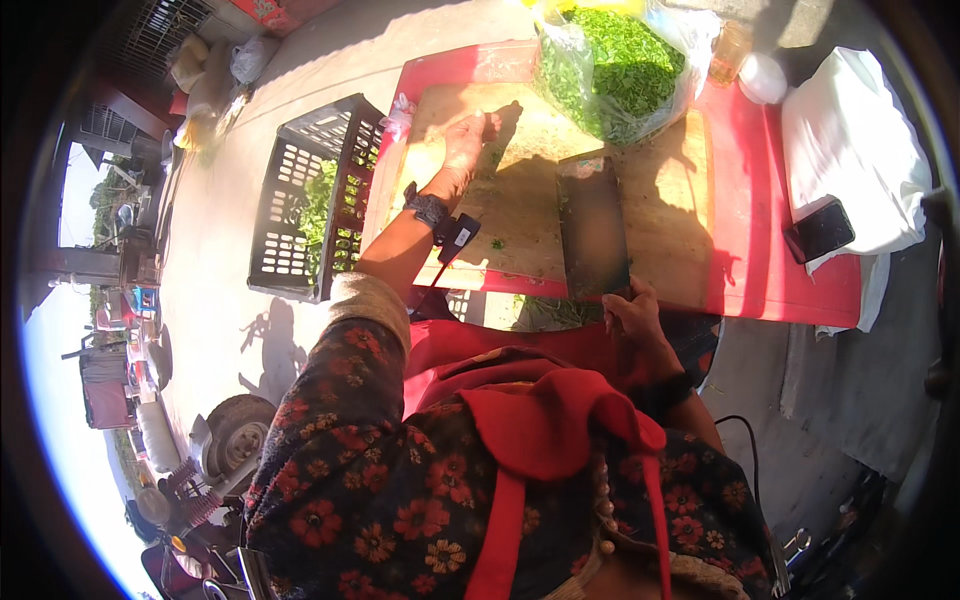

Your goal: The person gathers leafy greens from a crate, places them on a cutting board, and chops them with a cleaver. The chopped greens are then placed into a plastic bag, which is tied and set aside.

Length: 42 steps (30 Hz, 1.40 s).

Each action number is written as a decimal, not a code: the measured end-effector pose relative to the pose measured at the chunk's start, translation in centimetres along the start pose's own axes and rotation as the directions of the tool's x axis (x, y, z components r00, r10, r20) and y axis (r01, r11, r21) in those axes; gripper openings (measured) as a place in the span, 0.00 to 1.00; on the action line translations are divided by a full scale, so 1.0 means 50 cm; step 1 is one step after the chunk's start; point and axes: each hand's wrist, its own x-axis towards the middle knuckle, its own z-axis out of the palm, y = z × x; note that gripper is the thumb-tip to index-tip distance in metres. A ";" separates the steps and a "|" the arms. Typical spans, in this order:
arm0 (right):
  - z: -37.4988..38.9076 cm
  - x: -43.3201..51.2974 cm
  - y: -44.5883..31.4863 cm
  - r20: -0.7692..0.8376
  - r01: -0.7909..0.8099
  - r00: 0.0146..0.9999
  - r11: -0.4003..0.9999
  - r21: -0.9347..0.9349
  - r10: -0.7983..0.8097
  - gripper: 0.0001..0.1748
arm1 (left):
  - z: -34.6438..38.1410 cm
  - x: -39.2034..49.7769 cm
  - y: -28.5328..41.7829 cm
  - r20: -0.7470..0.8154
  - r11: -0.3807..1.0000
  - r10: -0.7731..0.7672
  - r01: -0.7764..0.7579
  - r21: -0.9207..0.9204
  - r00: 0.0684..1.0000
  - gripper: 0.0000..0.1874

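Observation:
A large cleaver (592, 225) lies with its broad dark blade over the wooden cutting board (517, 244). My right hand (636, 309) grips its handle just past the board's near edge. Over the far left part of the board is my left hand (466, 142), thumb and fingertips slightly apart, with nothing visible in it. Small green scraps (497, 244) are scattered on the wood. At the board's far side, a clear plastic bag (564, 82) stands open, filled with finely chopped leafy greens (630, 64).
The board rests on a red table (757, 255). Left of it stands a black plastic crate (281, 276) with leafy greens (321, 199). On the right, a smartphone (821, 231) lies against a white bag (855, 142). A glass jar (729, 54) and a white bowl (763, 78) sit far right.

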 end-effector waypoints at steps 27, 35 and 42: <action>-0.004 -0.016 -0.005 -0.119 0.000 0.993 0.996 -0.089 -0.010 0.04 | -0.074 -0.132 -0.102 0.790 0.333 -0.043 -0.737 0.589 0.612 0.41; -0.053 -0.047 -0.034 -0.286 0.001 0.958 0.999 -0.032 -0.010 0.06 | 0.076 0.159 -0.130 0.581 0.185 -0.085 -0.560 0.808 0.810 0.39; -0.090 -0.080 -0.032 -0.368 0.023 0.930 1.000 0.014 -0.016 0.07 | 0.034 0.022 -0.117 0.956 0.377 -0.073 -0.880 0.289 0.283 0.40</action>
